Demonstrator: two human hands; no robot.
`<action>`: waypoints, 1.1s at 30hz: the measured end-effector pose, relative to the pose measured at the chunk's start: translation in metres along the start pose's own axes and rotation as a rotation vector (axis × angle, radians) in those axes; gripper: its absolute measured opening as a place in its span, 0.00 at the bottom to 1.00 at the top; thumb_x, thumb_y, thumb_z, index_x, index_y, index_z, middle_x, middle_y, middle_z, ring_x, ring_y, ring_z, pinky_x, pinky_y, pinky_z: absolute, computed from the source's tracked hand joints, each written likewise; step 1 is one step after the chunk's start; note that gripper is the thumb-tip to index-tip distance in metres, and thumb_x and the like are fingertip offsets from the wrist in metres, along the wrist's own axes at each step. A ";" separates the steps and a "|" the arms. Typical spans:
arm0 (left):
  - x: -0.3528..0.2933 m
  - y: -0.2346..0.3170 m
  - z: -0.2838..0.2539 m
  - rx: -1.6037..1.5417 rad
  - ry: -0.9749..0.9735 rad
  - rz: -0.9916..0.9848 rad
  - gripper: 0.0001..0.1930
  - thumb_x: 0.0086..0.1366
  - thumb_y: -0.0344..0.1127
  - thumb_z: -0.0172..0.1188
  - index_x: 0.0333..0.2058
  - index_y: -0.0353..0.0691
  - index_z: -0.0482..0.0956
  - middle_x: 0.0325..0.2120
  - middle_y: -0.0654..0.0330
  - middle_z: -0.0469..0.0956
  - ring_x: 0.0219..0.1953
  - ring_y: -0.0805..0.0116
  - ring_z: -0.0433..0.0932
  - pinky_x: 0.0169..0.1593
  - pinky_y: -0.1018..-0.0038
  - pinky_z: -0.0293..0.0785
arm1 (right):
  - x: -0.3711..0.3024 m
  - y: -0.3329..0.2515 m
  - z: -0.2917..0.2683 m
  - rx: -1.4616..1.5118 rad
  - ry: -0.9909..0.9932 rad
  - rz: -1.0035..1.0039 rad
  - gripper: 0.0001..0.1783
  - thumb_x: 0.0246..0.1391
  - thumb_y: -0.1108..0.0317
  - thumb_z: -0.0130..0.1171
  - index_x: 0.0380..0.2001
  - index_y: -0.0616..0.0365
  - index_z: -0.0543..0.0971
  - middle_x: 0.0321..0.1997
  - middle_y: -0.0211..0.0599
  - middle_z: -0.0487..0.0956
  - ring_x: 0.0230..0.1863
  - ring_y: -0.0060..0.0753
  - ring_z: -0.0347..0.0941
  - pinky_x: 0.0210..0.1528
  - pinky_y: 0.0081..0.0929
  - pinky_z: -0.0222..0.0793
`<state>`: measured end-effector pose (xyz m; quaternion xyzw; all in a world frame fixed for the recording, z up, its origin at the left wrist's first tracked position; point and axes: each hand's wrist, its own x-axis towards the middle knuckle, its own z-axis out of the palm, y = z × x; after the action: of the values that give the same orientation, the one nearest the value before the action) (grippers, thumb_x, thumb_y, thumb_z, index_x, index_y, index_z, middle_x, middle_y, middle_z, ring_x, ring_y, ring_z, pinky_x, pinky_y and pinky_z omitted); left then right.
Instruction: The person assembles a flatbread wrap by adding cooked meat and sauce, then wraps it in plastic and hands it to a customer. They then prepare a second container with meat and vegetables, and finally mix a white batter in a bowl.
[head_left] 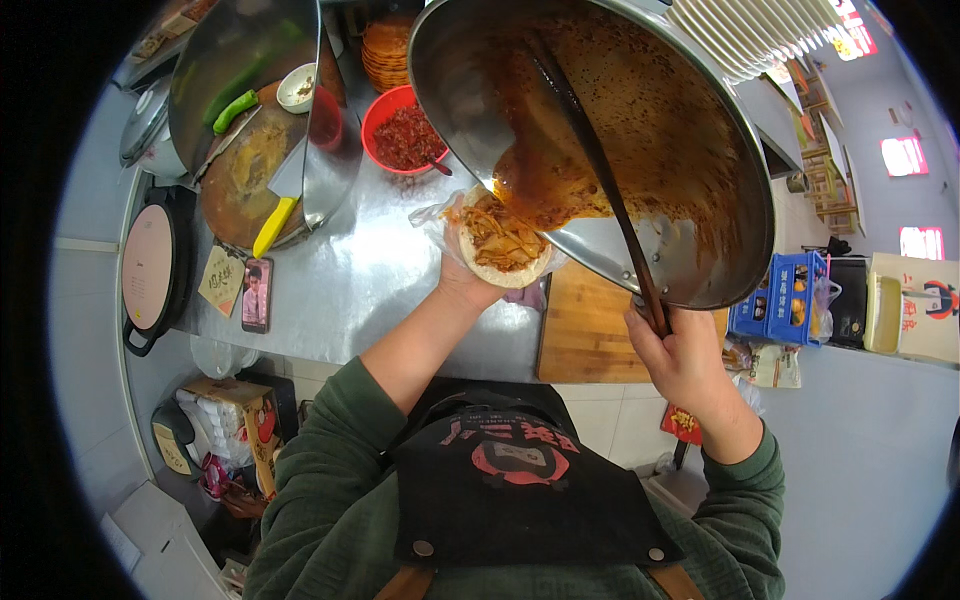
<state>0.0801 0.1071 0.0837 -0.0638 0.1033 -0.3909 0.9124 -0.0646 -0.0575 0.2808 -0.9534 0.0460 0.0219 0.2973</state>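
Note:
My left hand (468,285) is closed around a split round bun (500,275) in a clear plastic bag, with the cut side up. Brownish-orange shredded filling (500,238) sits in it. Over the counter to the right, a large metal pan (735,150) tilts so its sauce-coated rim comes down beside the bun. My right hand (685,362) grips the pan at its near end, together with a long dark stick-like utensil (603,170) lying across the inside. The pan's handle and most of those fingers are hidden. Reddish-brown sauce (560,190) pools toward the bun.
Left of my hands, a red bowl (372,125) of chopped red food stands near a round chopping board (225,215) with a yellow-handled cleaver (275,228). A phone (257,297) lies near the counter edge. Beneath the pan is a wooden board (585,345); a blue crate (783,300) stands right.

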 end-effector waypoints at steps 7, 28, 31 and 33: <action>0.004 0.000 0.002 -0.006 -0.028 0.007 0.33 0.68 0.64 0.50 0.63 0.50 0.69 0.63 0.55 0.69 0.64 0.48 0.67 0.66 0.42 0.63 | 0.001 -0.008 -0.004 -0.093 0.054 -0.083 0.11 0.55 0.74 0.63 0.41 0.60 0.74 0.25 0.48 0.75 0.24 0.58 0.74 0.28 0.44 0.69; -0.014 0.016 -0.033 0.109 -0.077 0.087 0.41 0.60 0.65 0.60 0.66 0.47 0.66 0.66 0.53 0.66 0.67 0.43 0.64 0.69 0.39 0.59 | 0.009 0.050 0.018 1.452 -0.262 0.477 0.17 0.67 0.64 0.51 0.49 0.69 0.71 0.30 0.38 0.74 0.22 0.33 0.75 0.24 0.34 0.79; -0.031 0.028 -0.046 0.100 -0.073 0.090 0.48 0.47 0.61 0.75 0.65 0.51 0.66 0.66 0.52 0.66 0.69 0.35 0.59 0.70 0.35 0.55 | 0.017 0.065 0.033 1.596 -0.272 0.564 0.26 0.67 0.62 0.51 0.62 0.70 0.68 0.31 0.38 0.75 0.22 0.34 0.75 0.24 0.34 0.79; -0.044 0.034 -0.053 0.127 -0.081 0.106 0.48 0.47 0.61 0.75 0.65 0.51 0.66 0.66 0.52 0.66 0.69 0.36 0.59 0.70 0.35 0.54 | 0.029 0.077 0.052 1.609 -0.283 0.635 0.26 0.67 0.63 0.51 0.62 0.70 0.67 0.32 0.37 0.75 0.23 0.34 0.75 0.25 0.34 0.79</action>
<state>0.0620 0.1606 0.0315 -0.0159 0.0446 -0.3449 0.9374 -0.0440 -0.0929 0.1925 -0.3851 0.2734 0.1825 0.8623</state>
